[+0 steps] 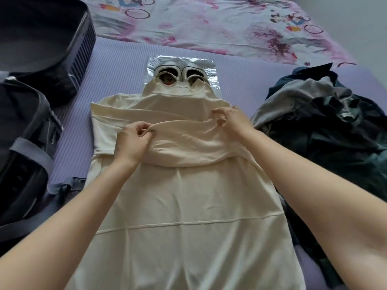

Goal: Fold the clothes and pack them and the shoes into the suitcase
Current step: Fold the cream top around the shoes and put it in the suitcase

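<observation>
While the cream top (180, 206) lies flat on the purple mat (117, 65), left hand (130, 141) and right hand (232, 120) each pinch its folded-over band, shoes (181, 75) just beyond, suitcase (31, 80) left.

I take the sweater (184, 206) as my mark: it lies flat on the mat (117, 70), straight before me. Behind it the shoes (180, 75) sit on a plastic bag (209, 70), and the sweater's collar overlaps their near ends. Left of the sweater lies the open suitcase (83, 45), and right of it a pile of clothes (326, 122). Well behind it spreads a bedsheet (209, 24). My left hand (134, 141) and right hand (232, 120) pinch the fold across the sweater's upper part.
</observation>
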Demonstrator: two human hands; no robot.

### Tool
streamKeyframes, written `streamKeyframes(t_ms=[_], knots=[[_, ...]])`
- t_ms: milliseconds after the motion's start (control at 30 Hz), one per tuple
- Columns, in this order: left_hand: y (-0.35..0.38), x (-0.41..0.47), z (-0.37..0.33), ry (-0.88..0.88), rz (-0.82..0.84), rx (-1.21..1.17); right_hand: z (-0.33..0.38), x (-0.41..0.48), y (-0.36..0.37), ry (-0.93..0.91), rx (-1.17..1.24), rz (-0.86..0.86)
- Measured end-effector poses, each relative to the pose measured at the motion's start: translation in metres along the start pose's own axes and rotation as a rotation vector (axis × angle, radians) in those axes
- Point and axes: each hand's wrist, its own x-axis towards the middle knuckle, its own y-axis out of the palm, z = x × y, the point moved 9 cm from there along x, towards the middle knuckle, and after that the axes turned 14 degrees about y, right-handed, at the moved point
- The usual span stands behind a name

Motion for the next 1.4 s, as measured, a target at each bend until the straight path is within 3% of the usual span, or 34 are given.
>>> streamKeyframes(t_ms=[133,267,333,433,500,600,700,867,1000,1133,1267,1400], knots=[[-0.01,0.003,0.017,-0.035,-0.075,-0.096,0.001,0.01,-0.006,0.018,-0.157,-0.148],[-0.024,0.016,0.024,-0.042,-0.175,-0.111,0.001,0.0,-0.042,0.026,0.008,-0.426],[-0.025,0.025,0.022,-0.022,-0.183,-0.087,0.002,-0.003,-0.044,0.049,0.015,-0.465],[-0.022,0.027,0.01,0.094,-0.159,0.14,0.005,-0.017,-0.029,0.031,0.05,-0.426],[-0.019,0.015,-0.007,0.227,-0.148,0.294,0.013,-0.042,-0.016,-0.081,0.104,-0.415],[0.013,-0.005,-0.019,0.398,0.069,0.338,0.013,-0.074,0.026,-0.171,-0.021,-0.198],[0.05,-0.024,-0.002,0.367,0.362,0.506,-0.021,-0.074,0.057,-0.057,-0.301,-0.051],[0.054,-0.022,0.006,0.265,0.444,0.529,-0.056,-0.055,0.041,0.027,-0.457,-0.065],[0.056,-0.021,0.018,0.219,0.524,0.612,-0.06,-0.052,0.038,0.053,-0.441,-0.021],[0.04,-0.026,0.015,0.153,0.423,0.488,-0.034,-0.069,0.031,0.014,-0.373,-0.077],[-0.014,-0.069,0.004,0.147,0.139,0.355,0.03,-0.109,0.031,-0.127,-0.018,-0.043],[-0.065,-0.137,0.021,0.068,0.014,0.346,0.097,-0.135,0.043,-0.235,0.116,-0.026]])
